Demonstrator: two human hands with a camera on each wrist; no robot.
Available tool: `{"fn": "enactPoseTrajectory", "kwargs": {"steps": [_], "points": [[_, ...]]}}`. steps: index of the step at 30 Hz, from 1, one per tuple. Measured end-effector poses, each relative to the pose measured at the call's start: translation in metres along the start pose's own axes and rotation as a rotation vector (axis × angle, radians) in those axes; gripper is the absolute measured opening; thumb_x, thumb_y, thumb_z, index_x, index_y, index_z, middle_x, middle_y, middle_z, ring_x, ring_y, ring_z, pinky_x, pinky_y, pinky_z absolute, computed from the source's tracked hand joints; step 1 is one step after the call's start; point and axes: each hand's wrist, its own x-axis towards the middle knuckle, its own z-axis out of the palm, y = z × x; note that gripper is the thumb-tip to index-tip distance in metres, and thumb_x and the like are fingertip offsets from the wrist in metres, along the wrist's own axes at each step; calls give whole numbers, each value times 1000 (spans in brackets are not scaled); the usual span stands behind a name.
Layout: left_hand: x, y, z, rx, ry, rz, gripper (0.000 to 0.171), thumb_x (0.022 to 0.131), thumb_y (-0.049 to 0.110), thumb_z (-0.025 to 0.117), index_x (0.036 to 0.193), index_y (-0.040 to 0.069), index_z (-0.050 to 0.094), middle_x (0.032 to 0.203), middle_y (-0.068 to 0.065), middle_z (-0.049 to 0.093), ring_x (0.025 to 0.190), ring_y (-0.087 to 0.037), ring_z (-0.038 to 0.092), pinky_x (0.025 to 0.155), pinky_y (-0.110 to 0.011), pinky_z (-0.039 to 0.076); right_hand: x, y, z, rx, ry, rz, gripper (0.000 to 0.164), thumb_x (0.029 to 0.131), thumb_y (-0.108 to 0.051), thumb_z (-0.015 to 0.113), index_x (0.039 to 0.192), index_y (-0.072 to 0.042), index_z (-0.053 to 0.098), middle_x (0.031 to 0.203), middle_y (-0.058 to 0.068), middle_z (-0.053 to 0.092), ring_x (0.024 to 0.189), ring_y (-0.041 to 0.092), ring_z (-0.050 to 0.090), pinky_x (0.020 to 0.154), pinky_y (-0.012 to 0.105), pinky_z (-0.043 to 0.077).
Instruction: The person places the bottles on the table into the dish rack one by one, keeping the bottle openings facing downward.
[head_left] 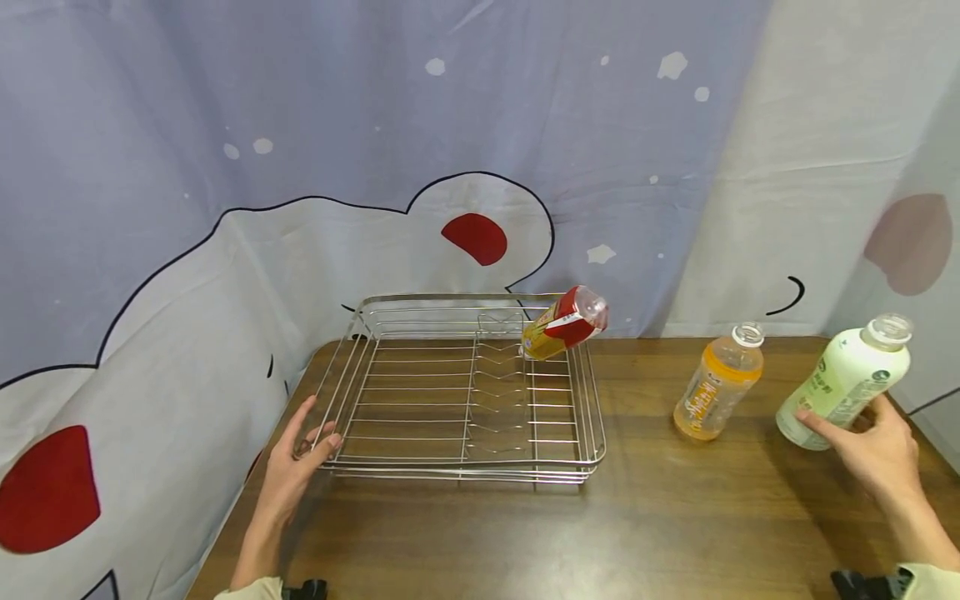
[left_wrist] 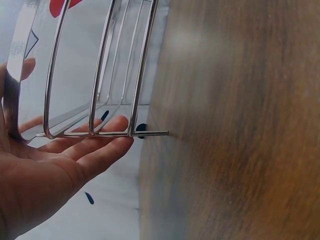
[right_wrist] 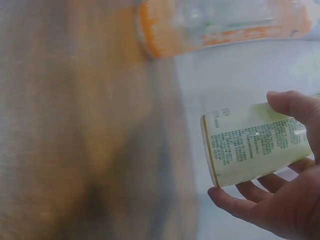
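At the left front corner of a silver wire dish rack (head_left: pixel 427 404), my left hand (head_left: pixel 288 462) grips the side, thumb over the upper rim. In the left wrist view the fingers (left_wrist: pixel 107 150) lie along the outside of the rack's wires (left_wrist: pixel 92 95). My right hand (head_left: pixel 877 450) holds a pale green capless bottle (head_left: pixel 847 379), thumb on one side and fingers around the other. Its printed back label (right_wrist: pixel 255 142) faces the right wrist camera. To its left stands a capless clear bottle with an orange label (head_left: pixel 716 383).
A red and yellow bottle (head_left: pixel 562 323) leans neck-down in the rack's back right corner. The wooden table (head_left: pixel 645 525) lies under everything. Behind it hangs a printed curtain (head_left: pixel 360 117), which also runs along the left side.
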Motion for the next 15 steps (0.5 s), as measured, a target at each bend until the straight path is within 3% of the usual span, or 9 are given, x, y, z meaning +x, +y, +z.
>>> {"fn": "enactPoseTrajectory", "kwargs": {"steps": [2,4,7,9,11,15], "points": [[0,0,-1,1,-7,-3,74,99,20,62,159,31,20,140,-29,47,133,-31,42,89,-11,42,-1,-7,-6,0,5,5,80,88,-38,74,143,6,36,143,38,38,126,57,36,99,70,28],[-1,-1,-1,1,-8,-7,74,99,21,62,159,32,20,141,-28,47,135,-35,38,89,-11,41,-2,-13,-12,-5,26,-7,74,86,-38,75,141,-1,43,141,35,42,121,37,49,103,55,35],[-1,-1,-1,-2,-6,-8,74,99,21,63,158,32,21,140,-27,48,134,-34,39,89,-12,42,-5,-22,-19,23,59,-54,53,84,-34,80,129,-23,55,120,1,61,95,0,53,88,24,40],[-1,-1,-1,-1,-5,-9,74,99,21,63,158,32,21,139,-26,49,134,-34,39,89,-12,42,-7,-28,-24,48,72,-93,46,81,-31,82,116,-38,53,103,-23,55,81,-17,41,71,12,34],[-1,-1,-1,-2,-1,-8,74,99,21,63,158,32,21,139,-26,50,134,-34,39,89,-11,42,-9,-35,-28,76,67,-127,48,81,-27,83,109,-46,49,94,-37,43,78,-20,43,65,9,33],[-1,0,-1,-5,0,-7,74,99,21,63,159,32,21,139,-28,49,137,-37,35,88,-10,41,-14,-50,-37,123,62,-172,51,81,-21,84,105,-48,47,90,-41,45,76,-22,46,62,5,35]]}}
